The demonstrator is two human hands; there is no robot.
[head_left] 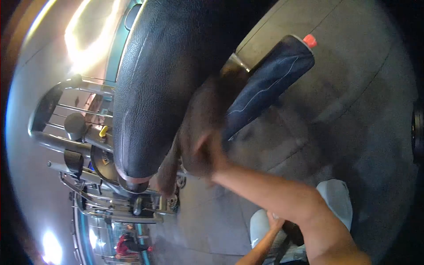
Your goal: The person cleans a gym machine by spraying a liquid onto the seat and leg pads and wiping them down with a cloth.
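Note:
My right hand (215, 155), blurred by motion, is closed on a brown cloth (201, 121). The cloth lies against the side of a large black padded cushion (154, 75) of an exercise machine, and a loose end hangs below. Beside the cloth is a dark roller pad (274, 81) with pale wavy stitching and a red end knob (310, 41). Lower down, my left hand (275, 223) is near my legs, its fingers curled around something with a small pale tip that I cannot make out.
Metal gym machines (99, 176) with rods and rails fill the left side. A person in red (126, 246) is in the distance at the lower left. Grey floor (353, 110) with seams extends to the right. My pale-clothed legs (334, 201) show below.

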